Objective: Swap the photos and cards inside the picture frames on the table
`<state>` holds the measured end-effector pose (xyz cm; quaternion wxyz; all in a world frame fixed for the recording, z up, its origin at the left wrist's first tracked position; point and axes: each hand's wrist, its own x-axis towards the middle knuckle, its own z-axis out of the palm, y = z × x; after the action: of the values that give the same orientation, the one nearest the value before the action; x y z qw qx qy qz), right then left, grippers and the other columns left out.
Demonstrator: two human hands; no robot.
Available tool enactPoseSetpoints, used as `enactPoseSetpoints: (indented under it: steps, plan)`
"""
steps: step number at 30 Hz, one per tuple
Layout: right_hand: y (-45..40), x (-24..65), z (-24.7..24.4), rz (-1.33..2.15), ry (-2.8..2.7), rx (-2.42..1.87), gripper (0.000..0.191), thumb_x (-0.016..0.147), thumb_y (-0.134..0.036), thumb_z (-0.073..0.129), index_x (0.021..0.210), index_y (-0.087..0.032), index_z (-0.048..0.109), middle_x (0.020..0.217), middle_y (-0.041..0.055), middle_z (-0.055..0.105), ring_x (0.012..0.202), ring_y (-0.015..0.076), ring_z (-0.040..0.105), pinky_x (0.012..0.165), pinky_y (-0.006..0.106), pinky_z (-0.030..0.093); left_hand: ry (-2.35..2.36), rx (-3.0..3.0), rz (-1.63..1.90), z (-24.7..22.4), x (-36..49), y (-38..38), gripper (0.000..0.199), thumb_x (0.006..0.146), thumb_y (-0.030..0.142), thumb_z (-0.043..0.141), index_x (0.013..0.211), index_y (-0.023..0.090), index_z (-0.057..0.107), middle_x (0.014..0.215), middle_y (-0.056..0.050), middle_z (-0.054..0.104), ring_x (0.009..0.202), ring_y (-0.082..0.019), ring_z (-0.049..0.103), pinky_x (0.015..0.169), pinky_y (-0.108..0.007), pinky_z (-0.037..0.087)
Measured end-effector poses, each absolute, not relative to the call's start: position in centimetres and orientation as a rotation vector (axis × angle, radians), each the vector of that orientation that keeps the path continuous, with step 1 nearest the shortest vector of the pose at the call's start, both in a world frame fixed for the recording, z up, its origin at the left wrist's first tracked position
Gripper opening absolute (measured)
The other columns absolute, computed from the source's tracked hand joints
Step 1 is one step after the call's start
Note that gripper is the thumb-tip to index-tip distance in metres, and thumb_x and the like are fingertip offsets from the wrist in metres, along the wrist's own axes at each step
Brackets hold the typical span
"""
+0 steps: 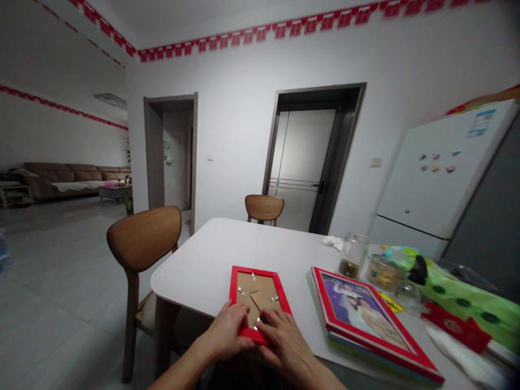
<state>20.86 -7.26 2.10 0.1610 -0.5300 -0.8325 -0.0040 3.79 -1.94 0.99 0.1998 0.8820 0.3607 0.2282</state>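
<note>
A red picture frame (234,281) lies back side up at the near edge of the white table. Its brown backing board (255,287) carries several small metal clips and a dark slit. My left hand (229,327) grips the near left corner, thumb at the near edge and fingers curled over the border. Across the near right part rests my right hand (280,333), its bent fingers at the metal clip (257,324) by the near border and its thumb at the edge. The fingers partly cover that clip.
Right of my hands is a stack of frames topped by a red framed photo (361,311). Beyond it stand a glass jar (352,257), a food container (382,272) and a green bag (463,298). Wooden chairs (146,238) stand at the left and far sides of the table (203,254).
</note>
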Motion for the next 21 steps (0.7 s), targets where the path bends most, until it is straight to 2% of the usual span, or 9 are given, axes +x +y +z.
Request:
enactPoseSetpoints:
  steps: [5, 11, 14, 17, 21]
  plan:
    - [-7.2, 20.9, 2.2, 0.037, -2.38, -1.488, 0.028, 0.068, -0.026, 0.053, 0.096, -0.03, 0.055, 0.103, 0.0013, 0.05, 0.095, 0.019, 0.041, 0.08, 0.032, 0.031, 1.005, 2.461, 0.628, 1.0, 3.7, -1.9, 0.052, 0.058, 0.032, 0.068, 0.104, 0.018, 0.047, 0.09, -0.001, 0.056, 0.086, -0.019, 0.049, 0.088, -0.033, 0.032]
    - [-7.0, 21.0, 2.1, 0.113, -2.33, -1.506, 0.027, 0.063, -0.025, 0.056, 0.09, -0.029, 0.06, 0.101, 0.001, 0.052, 0.096, 0.0189, 0.042, 0.081, 0.031, 0.031, 1.016, 2.461, 0.613, 1.0, 3.7, -1.9, 0.049, 0.058, 0.031, 0.068, 0.1, 0.019, 0.048, 0.091, 0.0, 0.056, 0.084, -0.019, 0.049, 0.087, -0.033, 0.032]
    - [-6.4, 21.5, 2.0, 0.125, -2.309, -1.48, 0.03, 0.069, -0.034, 0.052, 0.098, -0.028, 0.057, 0.104, 0.0026, 0.052, 0.098, 0.0186, 0.043, 0.083, 0.031, 0.032, 1.027, 2.457, 0.607, 1.0, 3.7, -1.9, 0.049, 0.057, 0.03, 0.068, 0.1, 0.019, 0.048, 0.091, -0.001, 0.056, 0.086, -0.02, 0.049, 0.085, -0.032, 0.034]
    - [-4.9, 22.5, 1.7, 0.002, -2.149, -1.657, 0.032, 0.077, -0.032, 0.039, 0.104, -0.021, 0.055, 0.105, 0.0076, 0.052, 0.095, 0.0188, 0.045, 0.081, 0.03, 0.034, 1.02, 2.458, 0.619, 1.1, 3.5, -2.1, 0.049, 0.057, 0.029, 0.069, 0.099, 0.019, 0.048, 0.087, 0.0, 0.057, 0.083, -0.019, 0.05, 0.09, -0.033, 0.03]
    - [-2.9, 23.7, 1.2, -0.186, -1.977, -1.941, 0.028, 0.079, -0.027, 0.034, 0.089, -0.018, 0.059, 0.096, 0.0101, 0.053, 0.087, 0.02, 0.047, 0.075, 0.031, 0.036, 0.998, 2.451, 0.619, 1.4, 3.2, -2.4, 0.048, 0.057, 0.029, 0.069, 0.099, 0.019, 0.049, 0.09, 0.0, 0.057, 0.086, -0.019, 0.05, 0.092, -0.034, 0.027]
